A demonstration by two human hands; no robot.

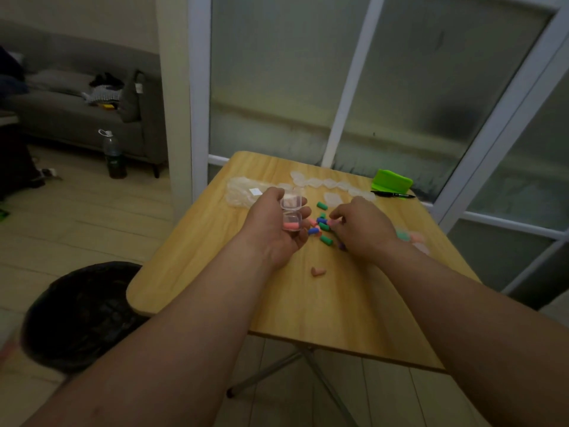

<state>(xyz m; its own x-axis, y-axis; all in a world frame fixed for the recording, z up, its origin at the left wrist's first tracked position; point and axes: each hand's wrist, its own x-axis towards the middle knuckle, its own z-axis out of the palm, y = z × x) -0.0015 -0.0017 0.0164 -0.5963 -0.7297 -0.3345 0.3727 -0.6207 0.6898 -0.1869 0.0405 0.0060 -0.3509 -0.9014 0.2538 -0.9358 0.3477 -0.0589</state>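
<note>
pale wood makes up the folding table (308, 318), whose near edge sits closest, with a dark round bin (83, 315) on the floor off its left corner. a little further in, one lone pink earplug (317, 271) lies by itself on the tabletop, between the two forearms. past it, the left hand (274, 226) is raised just over the table, fingers and thumb curled round a small clear case (291, 215) with its lid open and a pink plug lying in the bottom. just beside it, the right hand (363, 226) is palm down with its fingers bent, the fingertips pinching a pink earplug (333, 223) at the edge of the loose earplugs (322, 226), green, blue and pink, scattered between both hands. behind the right wrist sit blurred filled cases (411, 237). further back, a row of empty clear cases (332, 184) runs across the table, a crumpled plastic bag (243, 192) to its left, a black pen (394, 195) and a green object (391, 179) to its right. frosted glass doors (400, 87) stand behind, and off left a grey sofa (77, 118) with a bottle (114, 155) on the floor.
</note>
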